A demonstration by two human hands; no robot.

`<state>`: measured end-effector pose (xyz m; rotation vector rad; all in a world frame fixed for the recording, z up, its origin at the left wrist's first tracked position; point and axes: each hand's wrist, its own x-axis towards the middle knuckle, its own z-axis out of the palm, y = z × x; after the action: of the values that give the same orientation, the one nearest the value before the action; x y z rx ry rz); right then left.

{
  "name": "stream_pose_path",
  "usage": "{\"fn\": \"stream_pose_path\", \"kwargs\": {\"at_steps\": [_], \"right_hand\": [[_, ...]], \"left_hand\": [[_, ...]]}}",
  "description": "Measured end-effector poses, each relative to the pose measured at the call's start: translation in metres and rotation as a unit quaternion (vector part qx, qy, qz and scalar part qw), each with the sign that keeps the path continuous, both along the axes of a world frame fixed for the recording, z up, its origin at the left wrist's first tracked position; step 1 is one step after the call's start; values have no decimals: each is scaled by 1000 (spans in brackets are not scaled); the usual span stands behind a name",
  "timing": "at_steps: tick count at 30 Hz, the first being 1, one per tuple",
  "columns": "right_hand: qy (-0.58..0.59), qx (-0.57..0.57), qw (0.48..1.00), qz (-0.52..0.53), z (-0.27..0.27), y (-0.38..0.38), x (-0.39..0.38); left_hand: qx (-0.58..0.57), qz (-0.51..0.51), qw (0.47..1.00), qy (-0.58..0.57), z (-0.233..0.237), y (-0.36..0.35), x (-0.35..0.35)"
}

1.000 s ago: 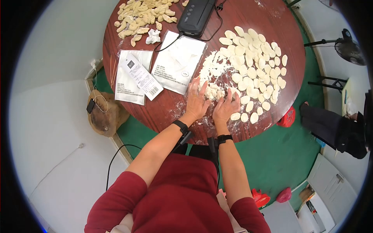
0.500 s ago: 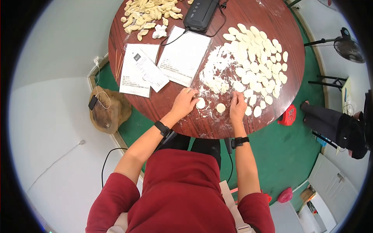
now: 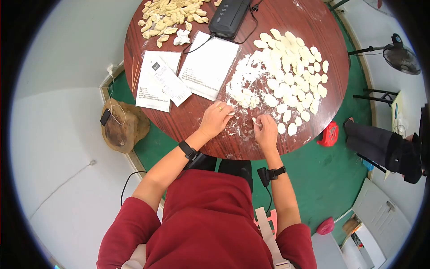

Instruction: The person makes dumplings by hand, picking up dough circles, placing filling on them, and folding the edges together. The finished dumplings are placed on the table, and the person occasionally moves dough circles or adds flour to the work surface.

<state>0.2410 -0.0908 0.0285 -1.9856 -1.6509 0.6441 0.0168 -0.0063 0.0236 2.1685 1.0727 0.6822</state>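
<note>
Dough piece [image 3: 256, 121] sat pinched in the fingertips of our right hand [image 3: 266, 133], near the table's [image 3: 192, 121] front edge, just below the flour patch [image 3: 244, 78]. Our left hand [image 3: 216, 119] rested curled beside it, fingers together; we could not tell whether it gripped anything.

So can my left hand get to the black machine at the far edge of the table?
Probably, with a lean: the left hand is at the near edge, the black machine far across, and only flat white packets and its cord lie between.
</note>
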Motion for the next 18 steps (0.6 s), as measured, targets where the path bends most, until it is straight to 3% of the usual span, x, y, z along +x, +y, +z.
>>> {"fn": "stream_pose_path", "kwargs": {"at_steps": [3, 5, 7, 9, 10, 11, 13, 15, 18], "right_hand": [[-31, 48, 998, 36, 2, -8, 2], [-27, -80, 984, 157, 5, -17, 3], [15, -86, 985, 152, -2, -22, 9], [131, -80, 987, -38, -10, -23, 12], [112, -70, 988, -86, 2, -13, 13], [114, -71, 987, -88, -6, -7, 14], [-45, 63, 989, -126, -21, 7, 18], [-73, 77, 987, -121, -28, 21, 6], [-129, 98, 981, -109, -41, 35, -25]], "left_hand": [[63, -91, 992, 55, -4, 0, -6], [30, -133, 987, 82, -16, -6, -13], [-40, -188, 980, 55, -12, -14, -18], [-63, -176, 982, 35, -9, -18, -21], [-65, -132, 989, 23, -9, -17, -20], [-65, -87, 994, 11, -9, -15, -18], [-42, -37, 998, -17, -11, -7, -5], [39, 74, 996, 14, -13, 4, 12], [45, 99, 993, 47, -23, 8, 38]]}}
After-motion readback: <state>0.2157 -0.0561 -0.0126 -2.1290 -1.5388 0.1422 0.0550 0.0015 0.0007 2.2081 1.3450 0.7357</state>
